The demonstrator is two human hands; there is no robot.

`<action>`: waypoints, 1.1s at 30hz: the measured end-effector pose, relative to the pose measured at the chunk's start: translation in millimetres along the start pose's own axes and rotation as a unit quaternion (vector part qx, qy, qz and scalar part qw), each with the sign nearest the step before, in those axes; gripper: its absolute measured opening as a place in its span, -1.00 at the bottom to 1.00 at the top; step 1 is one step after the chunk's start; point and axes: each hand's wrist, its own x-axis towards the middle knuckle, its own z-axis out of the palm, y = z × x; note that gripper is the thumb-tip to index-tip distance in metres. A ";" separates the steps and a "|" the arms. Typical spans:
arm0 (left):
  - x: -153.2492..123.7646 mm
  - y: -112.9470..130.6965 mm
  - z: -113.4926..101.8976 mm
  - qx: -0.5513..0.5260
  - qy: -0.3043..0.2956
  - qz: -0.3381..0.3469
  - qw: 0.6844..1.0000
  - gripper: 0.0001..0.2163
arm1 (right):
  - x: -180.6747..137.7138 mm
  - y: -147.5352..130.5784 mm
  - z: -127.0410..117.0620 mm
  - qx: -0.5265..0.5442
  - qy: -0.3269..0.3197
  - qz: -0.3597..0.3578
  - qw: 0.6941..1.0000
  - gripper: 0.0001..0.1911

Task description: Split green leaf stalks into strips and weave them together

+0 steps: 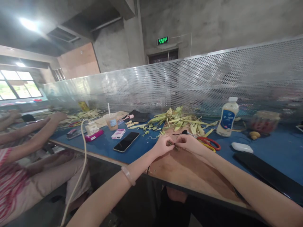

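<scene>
Over a brown wooden board (175, 168), the fingertips of my left hand (163, 145) and my right hand (190, 144) meet in a pinch. Something small and dark greenish sits between them, too small to make out. Just behind the hands lies a heap of pale green, husk-like leaves (178, 119). Beside my right wrist are scissors with red handles (211, 142), next to a yellow handle (207, 146), partly covered by my forearm. Small green pieces (151, 127) are scattered left of the heap.
Left on the blue tabletop are a phone (126, 142), a small box (118, 134), a drink cup (111, 122) and a tissue pack (94, 135). Right are a bottle (228, 117), jar (265, 122), white case (242, 147) and dark slab (267, 171). A cable (84, 151) hangs near a seated co-worker.
</scene>
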 end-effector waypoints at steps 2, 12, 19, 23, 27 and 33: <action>-0.4 2.5 -0.5 0.024 -0.002 0.019 1.000 -0.94 | -1.7 -3.1 -2.1 0.017 -0.014 0.011 1.000 -0.75; -6.1 19.5 -5.2 0.143 -0.004 0.114 0.983 -0.86 | -2.6 -2.0 -1.6 0.204 -0.045 0.096 0.973 -0.79; -7.7 23.3 -6.0 0.169 -0.004 0.148 0.974 -0.82 | -5.3 -4.0 -4.5 0.329 -0.072 0.148 0.930 -0.88; -7.9 26.2 -6.3 0.161 -0.003 0.144 0.976 -0.83 | -5.4 -2.4 -5.3 0.351 -0.069 0.169 0.919 -0.88; -7.7 27.3 -4.9 0.154 -0.007 0.152 0.976 -0.84 | -4.9 -0.7 -5.5 0.358 -0.073 0.173 0.915 -0.88; -6.8 26.1 -3.4 0.155 -0.004 0.159 0.975 -0.86 | -3.9 -0.2 -4.6 0.362 -0.082 0.160 0.915 -0.89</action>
